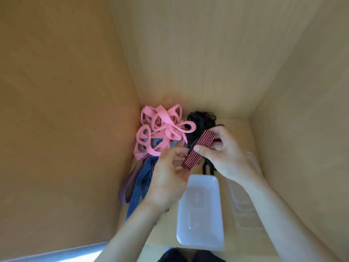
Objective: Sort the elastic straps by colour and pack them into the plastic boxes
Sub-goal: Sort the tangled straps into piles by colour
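both hands on it: right hand (224,154) pinches the red-and-black striped strap (198,150) near its middle, left hand (170,176) grips its lower end, above the white plastic box (202,241).

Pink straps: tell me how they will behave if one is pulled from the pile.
The pink straps are probably floppy: they lie in loose curls and loops. As thin bands, they are likely light. They are looped through each other, so pulling one would probably drag its neighbours along.
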{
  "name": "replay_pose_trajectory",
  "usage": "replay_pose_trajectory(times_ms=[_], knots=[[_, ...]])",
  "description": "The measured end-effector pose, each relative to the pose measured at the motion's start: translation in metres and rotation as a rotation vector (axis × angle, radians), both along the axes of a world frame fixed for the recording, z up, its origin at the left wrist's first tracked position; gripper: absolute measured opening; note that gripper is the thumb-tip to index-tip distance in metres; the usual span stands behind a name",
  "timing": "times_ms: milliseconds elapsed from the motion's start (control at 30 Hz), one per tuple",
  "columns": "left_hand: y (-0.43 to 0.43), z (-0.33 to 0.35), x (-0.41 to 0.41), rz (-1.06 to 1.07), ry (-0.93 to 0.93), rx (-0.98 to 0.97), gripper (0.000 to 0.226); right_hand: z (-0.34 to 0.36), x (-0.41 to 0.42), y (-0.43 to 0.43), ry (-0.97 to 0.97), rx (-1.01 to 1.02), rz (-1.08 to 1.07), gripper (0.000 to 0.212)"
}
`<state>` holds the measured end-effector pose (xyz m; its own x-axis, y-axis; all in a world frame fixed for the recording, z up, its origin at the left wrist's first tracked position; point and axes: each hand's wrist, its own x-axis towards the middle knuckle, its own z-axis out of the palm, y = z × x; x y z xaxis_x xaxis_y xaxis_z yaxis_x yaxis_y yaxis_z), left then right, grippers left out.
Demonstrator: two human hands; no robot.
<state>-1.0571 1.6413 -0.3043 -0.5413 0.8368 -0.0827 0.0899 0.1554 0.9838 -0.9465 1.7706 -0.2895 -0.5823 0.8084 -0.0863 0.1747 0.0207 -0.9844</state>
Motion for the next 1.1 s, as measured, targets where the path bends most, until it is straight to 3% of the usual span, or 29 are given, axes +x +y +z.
replay_pose_trajectory(times_ms=[100, 300, 400, 533, 767, 933, 1100], knots=[[-0.030, -0.024, 0.010, -0.009, 0.052, -0.035, 0.057, -0.023, 0.010, -0.023, -0.038, -0.090, 0.032, 0.032], [-0.070, -0.048, 0.006, -0.157, 0.193, -0.078, 0.056, -0.045, 0.025, -0.052, -0.035, -0.419, 0.069, 0.027], [-0.081, -0.047, 0.003, -0.231, 0.462, -0.096, 0.051, -0.047, 0.031, -0.062, -0.077, -0.448, 0.120, 0.028], [-0.093, -0.048, 0.006, -0.285, 0.727, -0.101, 0.068, -0.059, 0.038, -0.072, -0.227, -0.364, 0.213, 0.032], [-0.103, -0.057, 0.004, -0.386, 0.693, -0.245, 0.100, -0.093, 0.035, -0.083, -0.313, -0.421, 0.268, 0.031], [-0.100, -0.067, 0.008, -0.435, 0.559, -0.297, 0.094, -0.092, 0.031, -0.082, -0.309, -0.382, 0.295, 0.034], [-0.101, -0.074, 0.010, -0.435, 0.416, -0.303, 0.097, -0.095, 0.030, -0.083, -0.442, -0.220, 0.329, 0.037]])
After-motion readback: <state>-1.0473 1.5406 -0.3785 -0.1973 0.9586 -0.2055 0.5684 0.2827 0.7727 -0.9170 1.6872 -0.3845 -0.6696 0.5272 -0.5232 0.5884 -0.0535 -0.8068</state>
